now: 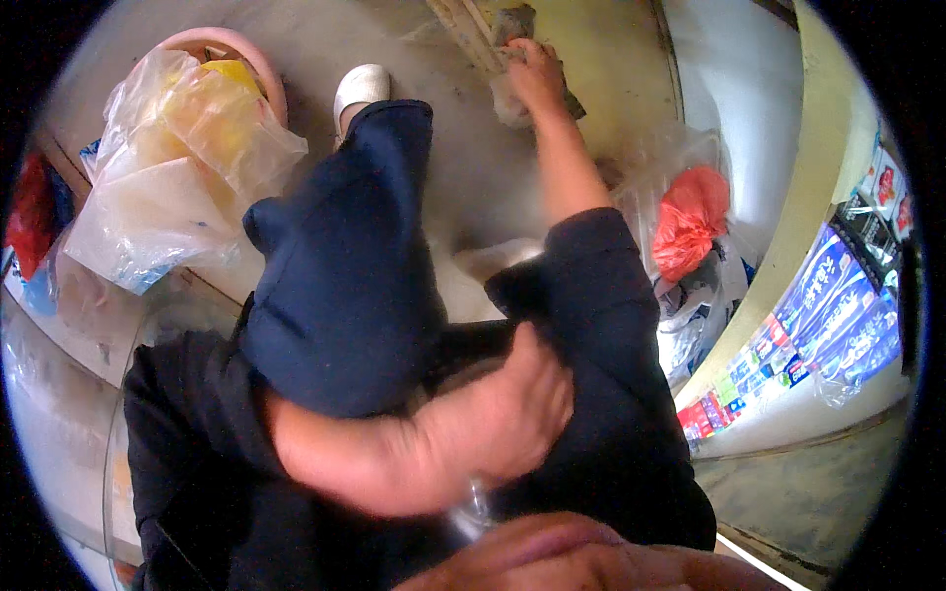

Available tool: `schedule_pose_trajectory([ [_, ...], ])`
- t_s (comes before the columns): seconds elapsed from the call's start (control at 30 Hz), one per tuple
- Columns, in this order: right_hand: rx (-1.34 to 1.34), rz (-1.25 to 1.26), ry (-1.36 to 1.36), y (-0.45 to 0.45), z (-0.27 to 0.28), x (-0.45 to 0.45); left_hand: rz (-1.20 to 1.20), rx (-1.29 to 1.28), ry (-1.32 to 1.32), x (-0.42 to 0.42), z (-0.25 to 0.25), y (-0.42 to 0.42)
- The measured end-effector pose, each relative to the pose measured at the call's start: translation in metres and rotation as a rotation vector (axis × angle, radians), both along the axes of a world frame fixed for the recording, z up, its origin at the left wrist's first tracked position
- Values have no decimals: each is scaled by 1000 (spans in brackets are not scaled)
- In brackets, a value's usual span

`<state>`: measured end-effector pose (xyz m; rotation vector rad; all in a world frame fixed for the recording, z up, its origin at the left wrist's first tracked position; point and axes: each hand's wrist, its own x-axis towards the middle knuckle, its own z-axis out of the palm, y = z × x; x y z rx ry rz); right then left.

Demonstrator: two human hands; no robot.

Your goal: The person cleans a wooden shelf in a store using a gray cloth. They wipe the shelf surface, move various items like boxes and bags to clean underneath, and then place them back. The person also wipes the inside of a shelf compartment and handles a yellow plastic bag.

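Across my lap lies my left forearm, and my left hand (510, 414) is curled with its fingers folded in. It is blurred by motion, and nothing shows in it. My right hand (536, 77) reaches down to the floor (458, 170), its fingers closed around a crumpled grey rag-like thing (510, 103). Part of that thing hangs below the hand; what it is exactly is unclear. Just past the fingertips is a dark grey lump (515, 24). Beside it, a worn wooden bar (467, 33) comes in from the top edge.
At the left, a pink tub (270, 63) is largely covered by clear plastic bags (199, 148). A knotted red plastic bag (692, 221) sits among other bags on the right, near a pale wall (728, 81). Blue printed packs (842, 303) stand farther right. My pale shoe (363, 85) is ahead.
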<state>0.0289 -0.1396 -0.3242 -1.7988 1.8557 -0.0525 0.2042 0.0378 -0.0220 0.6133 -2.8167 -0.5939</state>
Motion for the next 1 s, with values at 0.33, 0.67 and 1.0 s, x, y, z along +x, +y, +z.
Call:
schedule_pose_trajectory([
  [0.33, -168, -249, 127, 19, -41, -174, 38, 176, 80, 16, 6, -23],
  [0.67, -292, 364, 298, 19, -9, -28, 45, 115, 34, 11, 3, -14],
  [1.0, -125, 158, 503, -28, -14, -65, 94, 189, 43, 12, 8, -22],
])
